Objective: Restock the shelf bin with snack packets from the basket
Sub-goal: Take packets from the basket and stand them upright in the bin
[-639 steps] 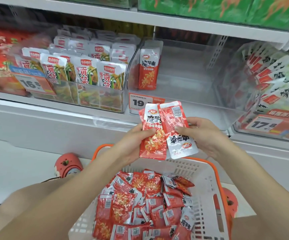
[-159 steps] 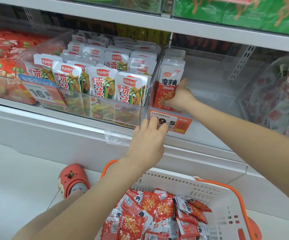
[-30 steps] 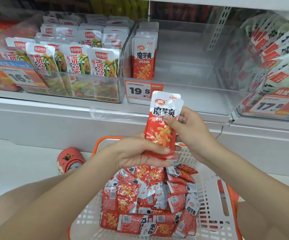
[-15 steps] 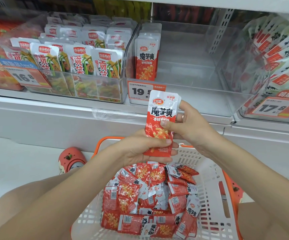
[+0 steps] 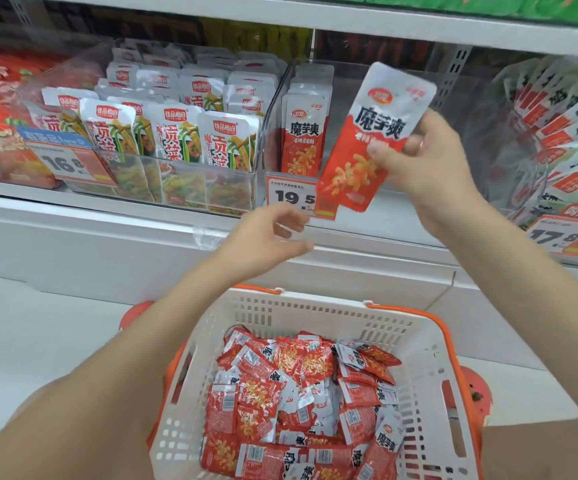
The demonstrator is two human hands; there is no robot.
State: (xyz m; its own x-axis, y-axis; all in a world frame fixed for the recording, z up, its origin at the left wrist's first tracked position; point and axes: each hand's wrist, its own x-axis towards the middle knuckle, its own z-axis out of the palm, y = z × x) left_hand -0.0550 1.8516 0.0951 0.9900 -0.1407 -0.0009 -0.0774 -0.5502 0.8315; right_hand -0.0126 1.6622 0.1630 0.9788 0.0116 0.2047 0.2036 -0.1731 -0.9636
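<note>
Pinched between the thumb and curled fingers of the right hand (image 5: pixel 426 168), a red-and-white snack packet (image 5: pixel 370 140) is held up in front of the clear shelf bin (image 5: pixel 398 216), just beside the short row of matching packets (image 5: pixel 303 133) that already stands at the bin's left wall. Nothing is held by the left hand (image 5: pixel 266 233); it hangs with its fingers loosely curled below the price tag (image 5: pixel 292 197) on the bin's front lip. As far as can be judged, the restocking is at an early stage: only that one narrow row is stood in place, most of the bin to its right is seen bare, and a large heap of the same packets (image 5: pixel 301 400) is left in the white basket (image 5: pixel 429 344) below. The held packet is kept nearly upright, its long axis running top to bottom with a lean to the right, so that the white sealed end points up and slightly right and the red end down toward the price tag. Its printed face is turned to the camera, matching the standing row.
</note>
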